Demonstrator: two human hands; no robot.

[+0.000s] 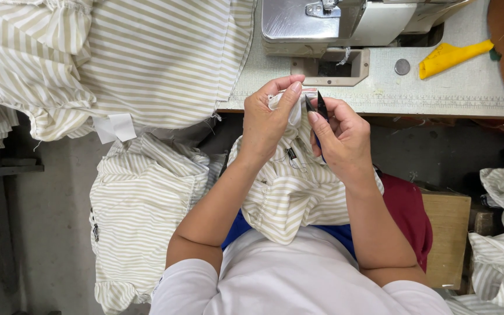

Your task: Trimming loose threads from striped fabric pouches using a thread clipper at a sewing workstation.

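Hands: left hand (269, 116) pinches beige-and-white striped cotton garment (287, 192) over lap, at table (438, 87) edge; right hand (339, 137) grips small black thread snips (317, 106).
Risk: blades sit touching pinched fabric and left fingertips (294, 88); slip could nick cloth or skin.

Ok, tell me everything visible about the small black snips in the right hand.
The snips are a small black thread-cutting tool with two narrow pointed blades that stand slightly apart, tips upward. The right hand pinches them between thumb and fingers, which hide most of the body; a bit of blue shows below the fingers. The blade tips sit right beside a bunched white edge of the beige-and-white striped garment, which the left hand holds up. Whether the blades touch cloth or thread cannot be told.
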